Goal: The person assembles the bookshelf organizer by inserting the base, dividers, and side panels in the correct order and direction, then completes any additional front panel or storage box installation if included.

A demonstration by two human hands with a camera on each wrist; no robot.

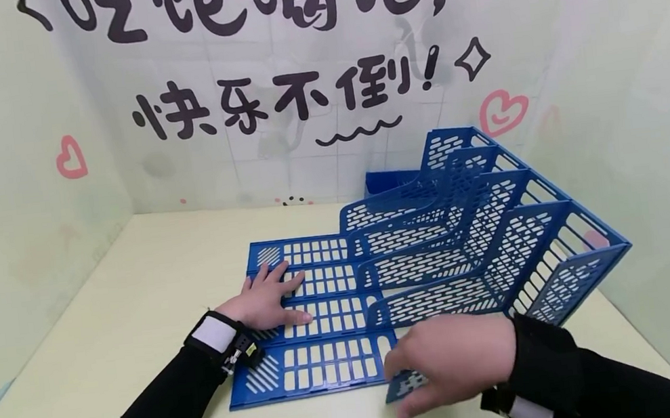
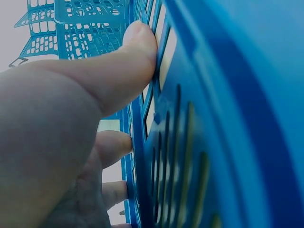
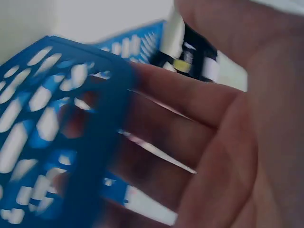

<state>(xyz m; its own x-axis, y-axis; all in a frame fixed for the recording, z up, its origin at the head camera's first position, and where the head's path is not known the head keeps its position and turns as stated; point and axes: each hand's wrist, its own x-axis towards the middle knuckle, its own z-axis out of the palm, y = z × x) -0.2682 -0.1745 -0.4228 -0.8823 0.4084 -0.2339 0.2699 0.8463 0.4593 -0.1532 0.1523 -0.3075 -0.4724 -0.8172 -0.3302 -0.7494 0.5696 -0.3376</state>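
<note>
A blue slotted plastic file rack stands on the table with several upright dividers fanned to the right. Its flat slotted base panels lie to the left. My left hand rests spread on those panels; the left wrist view shows its thumb touching the slotted surface. At the front, my right hand is at the low end of the nearest divider. In the blurred right wrist view, its fairly straight fingers reach behind this divider, with fingertips visible through the slots.
Behind the rack, a blue box-like piece stands near the back wall. The pale yellow table meets light fabric walls printed with dark characters and pink hearts.
</note>
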